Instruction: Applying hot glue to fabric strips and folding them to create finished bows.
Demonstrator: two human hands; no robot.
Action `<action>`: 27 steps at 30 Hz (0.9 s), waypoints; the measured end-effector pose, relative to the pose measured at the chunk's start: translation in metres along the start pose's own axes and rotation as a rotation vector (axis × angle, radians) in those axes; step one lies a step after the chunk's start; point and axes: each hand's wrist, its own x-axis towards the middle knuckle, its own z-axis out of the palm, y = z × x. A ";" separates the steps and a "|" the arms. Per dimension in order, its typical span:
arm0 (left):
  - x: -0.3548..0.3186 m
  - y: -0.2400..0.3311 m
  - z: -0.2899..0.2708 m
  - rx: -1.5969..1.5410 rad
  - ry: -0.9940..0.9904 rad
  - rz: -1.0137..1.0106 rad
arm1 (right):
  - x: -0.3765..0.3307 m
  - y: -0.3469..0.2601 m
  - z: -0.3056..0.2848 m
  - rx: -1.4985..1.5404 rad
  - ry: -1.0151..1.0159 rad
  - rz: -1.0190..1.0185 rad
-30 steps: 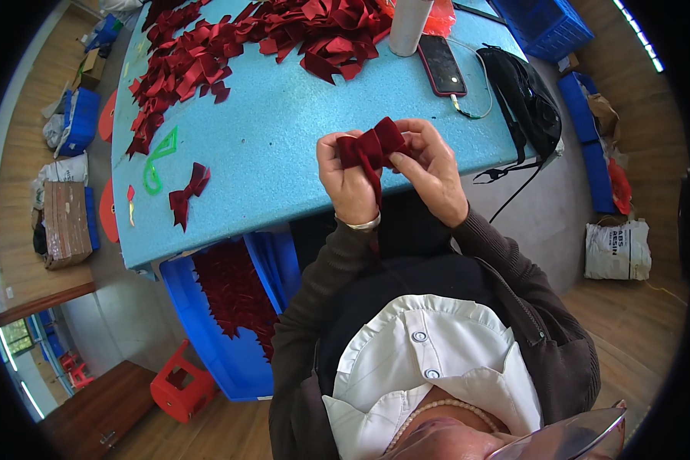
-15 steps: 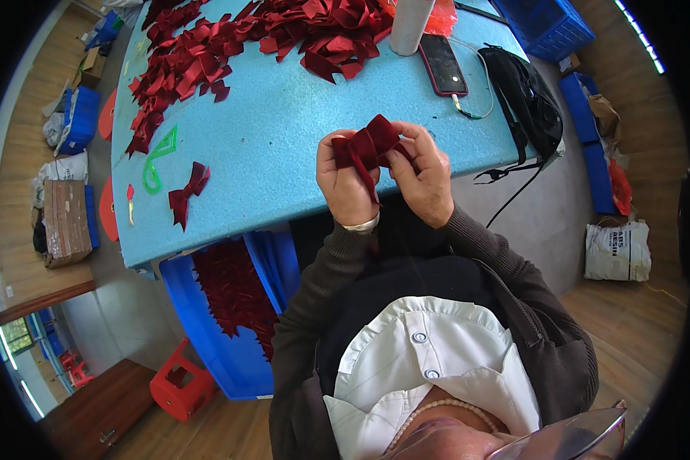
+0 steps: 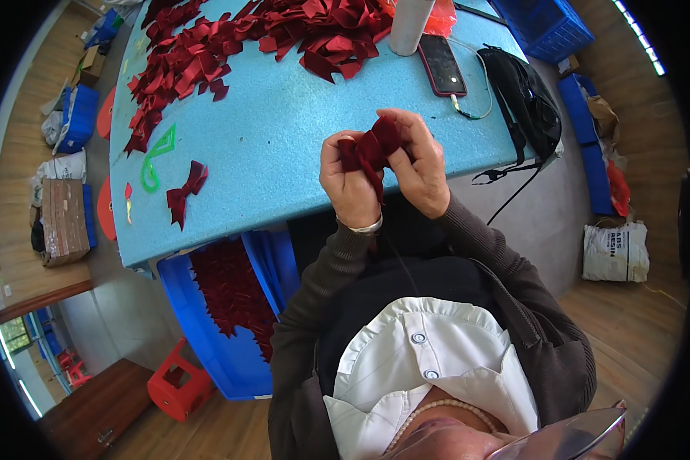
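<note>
A dark red velvet bow (image 3: 370, 150) is held up between my two hands, just above the table's near edge, with one tail hanging down. The fingers of my left hand (image 3: 345, 184) are closed on its left loop. On the other side, my right hand (image 3: 422, 165) pinches the right loop between thumb and fingers. Another red bow (image 3: 185, 195) lies by itself on the blue table (image 3: 276, 153), off to the left. At the far side spreads a big heap of red bows (image 3: 199, 57).
Near the heap are a white cylinder (image 3: 410, 27) and a phone (image 3: 441, 65) on a cable. A black bag (image 3: 520, 100) lies at the right edge. Green ribbon (image 3: 152, 165) lies at left. Below the table, a blue bin (image 3: 234, 360) holds red bows beside a red stool (image 3: 180, 383).
My right fingers have curled further over the bow's right loop, and that loop is more covered. The bow stays in nearly the same place.
</note>
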 end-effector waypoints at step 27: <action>-0.001 0.003 -0.013 0.067 -0.078 0.112 | 0.007 -0.005 0.009 -0.318 -0.037 -0.251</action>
